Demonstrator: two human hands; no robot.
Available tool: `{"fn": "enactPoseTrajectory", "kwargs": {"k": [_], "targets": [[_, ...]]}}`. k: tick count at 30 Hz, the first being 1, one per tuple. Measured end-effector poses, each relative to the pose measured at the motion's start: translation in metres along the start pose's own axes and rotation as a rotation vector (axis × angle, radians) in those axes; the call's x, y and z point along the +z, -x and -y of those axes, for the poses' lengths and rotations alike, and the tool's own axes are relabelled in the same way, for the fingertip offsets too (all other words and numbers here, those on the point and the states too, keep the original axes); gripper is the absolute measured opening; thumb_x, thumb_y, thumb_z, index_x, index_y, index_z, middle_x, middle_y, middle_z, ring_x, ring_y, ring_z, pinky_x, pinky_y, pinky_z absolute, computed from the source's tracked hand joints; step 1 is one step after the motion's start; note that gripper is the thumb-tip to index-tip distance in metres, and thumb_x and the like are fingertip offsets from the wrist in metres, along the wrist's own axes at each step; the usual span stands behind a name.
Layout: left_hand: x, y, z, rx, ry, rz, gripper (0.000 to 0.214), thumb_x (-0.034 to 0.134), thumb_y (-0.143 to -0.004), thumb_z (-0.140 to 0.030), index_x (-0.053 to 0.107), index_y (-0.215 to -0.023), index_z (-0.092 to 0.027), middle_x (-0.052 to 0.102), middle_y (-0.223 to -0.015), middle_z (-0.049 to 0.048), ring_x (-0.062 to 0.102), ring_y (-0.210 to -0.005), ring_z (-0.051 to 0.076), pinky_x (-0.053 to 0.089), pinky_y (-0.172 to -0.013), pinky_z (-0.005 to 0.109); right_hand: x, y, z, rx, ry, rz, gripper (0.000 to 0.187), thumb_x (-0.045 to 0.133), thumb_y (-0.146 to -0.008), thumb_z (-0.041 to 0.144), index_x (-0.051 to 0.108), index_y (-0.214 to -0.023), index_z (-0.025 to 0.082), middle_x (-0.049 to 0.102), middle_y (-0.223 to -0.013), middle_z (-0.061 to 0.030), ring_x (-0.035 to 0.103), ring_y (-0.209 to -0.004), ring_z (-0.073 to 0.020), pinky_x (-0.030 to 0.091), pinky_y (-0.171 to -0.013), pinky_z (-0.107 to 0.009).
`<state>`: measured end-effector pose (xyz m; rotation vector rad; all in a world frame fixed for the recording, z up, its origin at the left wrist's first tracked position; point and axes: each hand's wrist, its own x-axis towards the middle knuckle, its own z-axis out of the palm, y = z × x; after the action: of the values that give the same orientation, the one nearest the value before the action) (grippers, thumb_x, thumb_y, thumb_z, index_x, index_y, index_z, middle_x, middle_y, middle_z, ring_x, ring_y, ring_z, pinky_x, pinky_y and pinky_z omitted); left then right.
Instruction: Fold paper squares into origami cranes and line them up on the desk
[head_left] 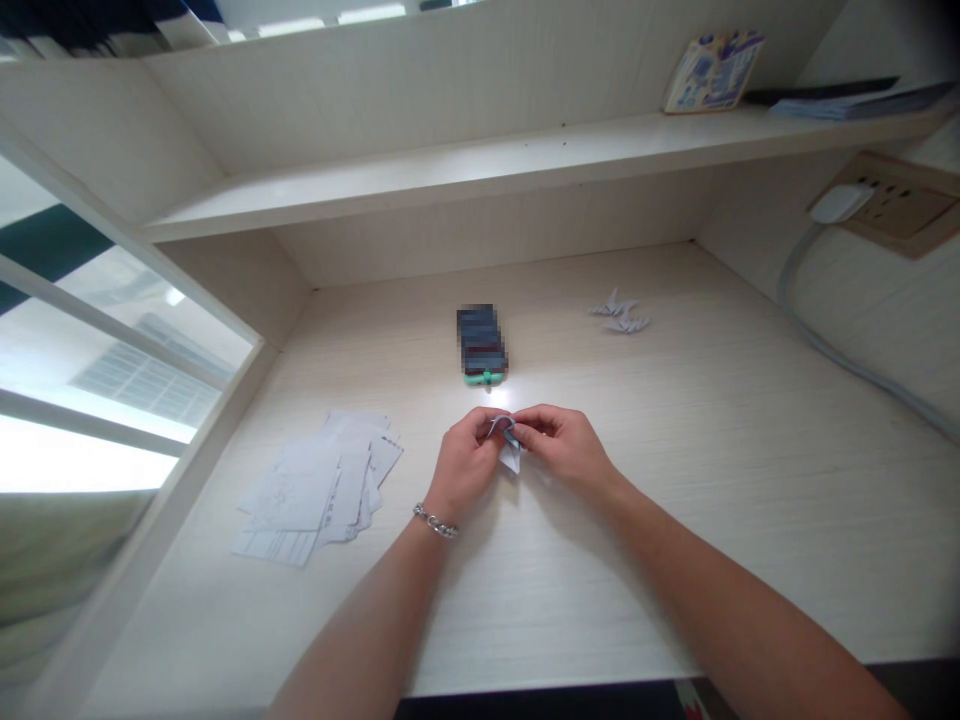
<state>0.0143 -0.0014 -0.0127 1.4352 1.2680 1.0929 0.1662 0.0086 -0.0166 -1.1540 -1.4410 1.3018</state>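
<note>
Over the middle of the pale wooden desk (675, 480), my left hand (466, 462) and my right hand (564, 443) meet, both pinching a small folded piece of white paper (510, 445). The paper's pointed lower end hangs down between the two hands. A chain bracelet (435, 521) circles my left wrist. Just beyond the hands a phone in a green case (481, 345) lies flat on the desk. Left of the hands lies a loose stack of paper slips (322, 485).
Two or three small folded paper pieces (621, 314) sit on the desk at the back right. A shelf (525, 155) overhangs the desk, bearing a colourful card (712, 70) and a dark flat item. On the right wall a plug (840, 203) sits in a socket, its cable running down.
</note>
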Motion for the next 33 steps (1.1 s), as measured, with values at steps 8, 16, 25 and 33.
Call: {"fn": "enactPoseTrajectory", "kwargs": {"k": [8, 16, 25, 33], "targets": [[-0.002, -0.003, 0.006, -0.092, 0.118, 0.052, 0.027, 0.054, -0.082, -0.034, 0.067, -0.099, -0.016, 0.068, -0.099, 0.0088, 0.062, -0.085, 0.019, 0.049, -0.073, 0.028, 0.0, 0.003, 0.007, -0.036, 0.085, -0.052, 0.017, 0.061, -0.077, 0.03, 0.072, -0.084, 0.019, 0.071, -0.079, -0.005, 0.063, -0.072, -0.0195, 0.047, -0.068, -0.032], [-0.001, -0.001, 0.007, -0.073, 0.129, 0.095, 0.031, 0.061, -0.079, -0.033, 0.063, -0.104, -0.015, 0.067, -0.1, 0.0099, 0.062, -0.087, 0.019, 0.049, -0.075, 0.029, 0.002, 0.006, 0.006, -0.093, 0.199, -0.128, 0.015, 0.059, -0.078, 0.025, 0.071, -0.085, 0.019, 0.071, -0.079, -0.0039, 0.064, -0.07, -0.0173, 0.048, -0.065, -0.028], [-0.001, -0.002, 0.012, -0.122, 0.196, 0.069, 0.034, 0.066, -0.073, -0.025, 0.063, -0.105, -0.015, 0.068, -0.096, 0.0102, 0.063, -0.08, 0.017, 0.049, -0.073, 0.028, 0.001, 0.004, 0.002, -0.107, 0.176, -0.081, 0.013, 0.06, -0.077, 0.022, 0.069, -0.086, 0.019, 0.071, -0.082, -0.0031, 0.064, -0.074, -0.0167, 0.049, -0.068, -0.028], [-0.001, -0.003, 0.006, -0.128, 0.27, 0.082, 0.032, 0.062, -0.078, -0.03, 0.062, -0.107, -0.015, 0.066, -0.101, 0.0106, 0.063, -0.081, 0.017, 0.05, -0.073, 0.029, 0.001, 0.0, -0.007, -0.065, -0.005, -0.095, 0.02, 0.063, -0.075, 0.025, 0.066, -0.093, 0.017, 0.07, -0.085, -0.0066, 0.065, -0.076, -0.019, 0.051, -0.07, -0.031]]}}
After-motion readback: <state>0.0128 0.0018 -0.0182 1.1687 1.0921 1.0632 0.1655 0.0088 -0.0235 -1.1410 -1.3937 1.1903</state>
